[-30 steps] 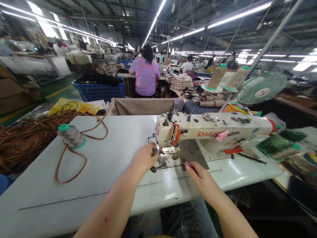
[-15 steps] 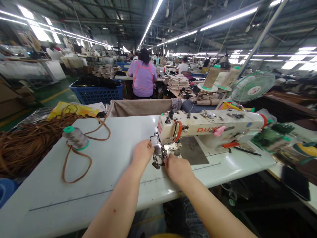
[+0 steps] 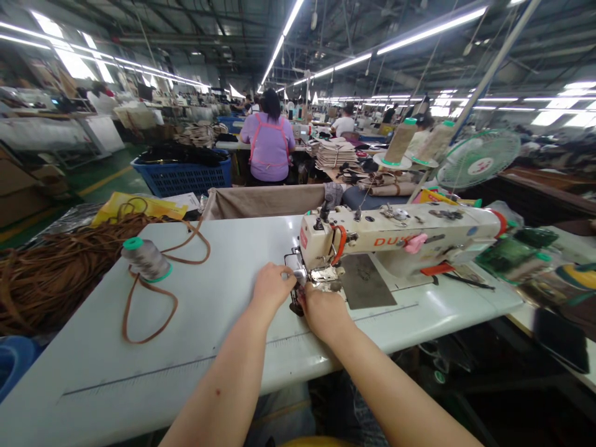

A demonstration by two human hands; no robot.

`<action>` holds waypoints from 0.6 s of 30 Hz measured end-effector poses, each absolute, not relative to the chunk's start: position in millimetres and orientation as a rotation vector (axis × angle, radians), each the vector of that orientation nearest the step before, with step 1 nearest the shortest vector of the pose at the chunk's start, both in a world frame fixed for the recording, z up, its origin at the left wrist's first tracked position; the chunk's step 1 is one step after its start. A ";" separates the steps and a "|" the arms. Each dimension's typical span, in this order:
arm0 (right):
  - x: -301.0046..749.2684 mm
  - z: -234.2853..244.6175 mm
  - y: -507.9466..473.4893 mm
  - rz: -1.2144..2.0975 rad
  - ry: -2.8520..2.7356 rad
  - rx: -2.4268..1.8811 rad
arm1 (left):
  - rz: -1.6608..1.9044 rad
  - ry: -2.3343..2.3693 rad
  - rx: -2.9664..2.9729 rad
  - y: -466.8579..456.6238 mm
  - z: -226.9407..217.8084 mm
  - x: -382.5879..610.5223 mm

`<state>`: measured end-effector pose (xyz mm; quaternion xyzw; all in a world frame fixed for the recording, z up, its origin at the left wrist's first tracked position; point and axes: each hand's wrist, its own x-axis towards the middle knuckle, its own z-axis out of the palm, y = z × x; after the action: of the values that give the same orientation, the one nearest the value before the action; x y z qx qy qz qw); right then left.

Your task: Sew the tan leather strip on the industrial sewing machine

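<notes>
A white sewing machine (image 3: 391, 239) with orange trim stands on a pale worktable (image 3: 223, 248). At the left end of its bed, my left hand (image 3: 272, 287) has thumb and forefinger pinched at the edge of a shiny metal slide plate (image 3: 300, 277). My right hand (image 3: 325, 310) is closed, fingertips down at the bed opening just below the presser foot area; whatever they grip is hidden. Both hands nearly meet there, under the needle head.
To the left, a grey thread cone (image 3: 148, 261) stands by a brown strap loop (image 3: 149, 338). A heap of brown straps (image 3: 60, 267) lies beyond the table edge. Thread cones (image 3: 399, 143) and a green fan (image 3: 479, 160) rise behind the machine. A person in purple (image 3: 269, 143) sits ahead.
My right hand has shifted left, its fingers lower at the bed opening. My left hand has moved slightly right onto the slide plate, which now looks displaced. The view has shifted a little.
</notes>
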<state>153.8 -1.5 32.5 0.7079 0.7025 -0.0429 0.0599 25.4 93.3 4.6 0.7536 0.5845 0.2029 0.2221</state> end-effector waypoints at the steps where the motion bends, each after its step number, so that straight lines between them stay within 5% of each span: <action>1: 153.8 32.0 -3.3 -0.115 2.157 2.111 | 0.559 1.601 2.082 93.0 4.1 25.7; 18: 173.5 23.4 -44.9 -0.114 2.542 2.025 | 0.888 1.530 1.709 116.2 -19.3 19.4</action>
<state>173.5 -44.9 23.4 0.6216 0.7806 -0.0351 -0.0553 19.4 116.2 -19.3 0.6547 0.5863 0.3404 0.3343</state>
